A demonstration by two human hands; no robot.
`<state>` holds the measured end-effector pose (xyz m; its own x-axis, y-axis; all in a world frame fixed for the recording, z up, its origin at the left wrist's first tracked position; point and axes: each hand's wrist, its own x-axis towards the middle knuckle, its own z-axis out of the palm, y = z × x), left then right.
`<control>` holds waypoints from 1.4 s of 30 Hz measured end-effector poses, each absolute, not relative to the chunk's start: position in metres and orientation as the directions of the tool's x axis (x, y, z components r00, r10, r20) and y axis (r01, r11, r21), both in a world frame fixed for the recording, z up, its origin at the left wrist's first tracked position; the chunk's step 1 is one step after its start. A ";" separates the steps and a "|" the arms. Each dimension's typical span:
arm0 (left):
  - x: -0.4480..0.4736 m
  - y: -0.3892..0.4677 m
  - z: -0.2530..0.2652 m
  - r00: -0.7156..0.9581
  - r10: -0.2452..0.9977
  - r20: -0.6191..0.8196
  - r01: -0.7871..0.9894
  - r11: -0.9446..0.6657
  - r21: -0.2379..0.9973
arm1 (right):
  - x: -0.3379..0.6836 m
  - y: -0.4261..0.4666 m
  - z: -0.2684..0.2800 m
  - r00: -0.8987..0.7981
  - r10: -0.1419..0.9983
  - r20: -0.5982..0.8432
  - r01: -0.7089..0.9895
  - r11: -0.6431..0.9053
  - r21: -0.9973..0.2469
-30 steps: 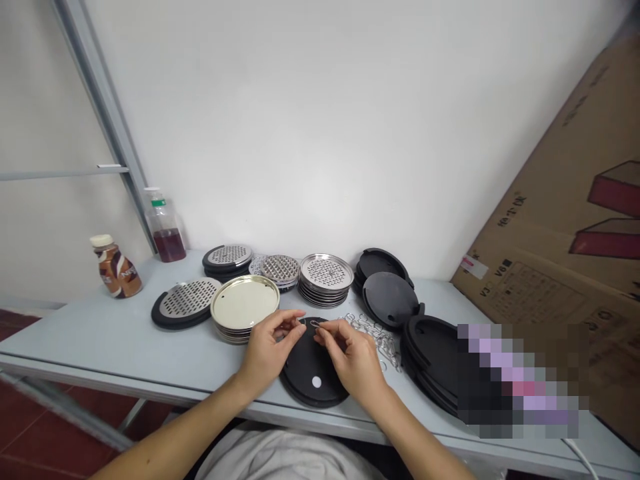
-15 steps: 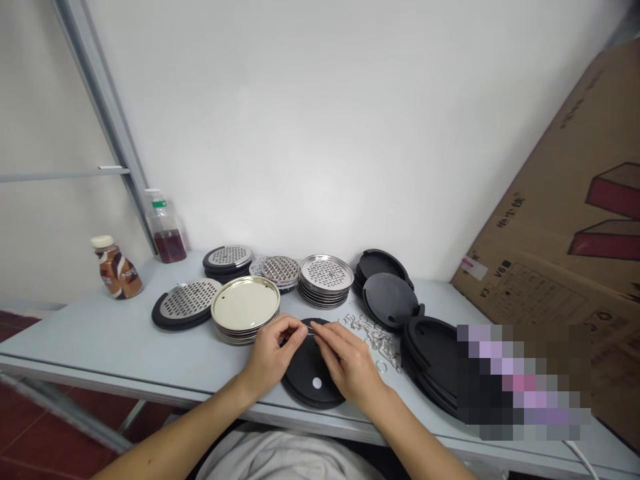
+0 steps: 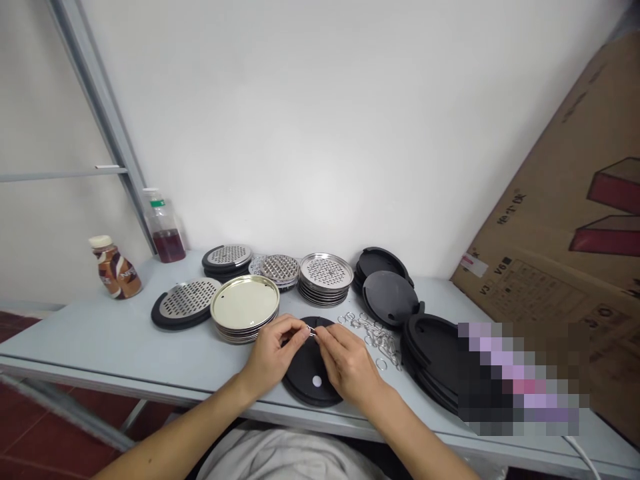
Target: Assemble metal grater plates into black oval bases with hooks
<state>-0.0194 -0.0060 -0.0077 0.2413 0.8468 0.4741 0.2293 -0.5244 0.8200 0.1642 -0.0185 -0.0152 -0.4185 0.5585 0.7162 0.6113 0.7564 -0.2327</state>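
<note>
Between my two hands is a small silver wire clip (image 3: 311, 331), seen only in part. My left hand (image 3: 274, 350) pinches its left end with thumb and forefinger. The fingertips of my right hand (image 3: 350, 363) close on its other end. Below them lies a round black disc (image 3: 310, 373) with a white dot. To the right of my right hand, a loose pile of wire rings and clips (image 3: 377, 337) is spread on the table. Close to my left hand stands a stack of round metal plates (image 3: 245, 303), pale gold on top.
Stacked perforated metal discs (image 3: 326, 273) and black-rimmed grater discs (image 3: 187, 301) stand along the back and left. Black round holders (image 3: 435, 360) are piled at right, before a large cardboard box (image 3: 550, 233). A brown bottle (image 3: 117, 270) and a bottle of red liquid (image 3: 167, 240) stand far left.
My right hand's fingers have drawn in tighter around the wire clip, and more of the black disc's top shows. My left hand has hardly moved.
</note>
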 end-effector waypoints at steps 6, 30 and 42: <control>-0.020 -0.004 -0.013 0.141 0.850 0.508 0.187 -0.527 0.829 | 0.165 -0.017 -0.015 -0.373 0.555 0.744 0.621 0.745 -0.245; -0.017 -0.009 -0.017 0.143 0.664 0.734 0.369 -0.724 0.583 | 0.162 -0.020 -0.011 -0.309 0.690 0.655 0.548 0.692 -0.470; -0.023 -0.004 -0.011 0.124 0.768 0.628 0.284 -0.634 0.720 | 0.162 -0.019 -0.010 -0.277 0.708 0.649 0.535 0.675 -0.508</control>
<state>-0.0225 -0.0044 -0.0111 0.1241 0.7683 0.6279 0.2836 -0.6339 0.7196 0.1623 -0.0186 -0.0096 -0.2774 0.7082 0.6492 0.5348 0.6752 -0.5080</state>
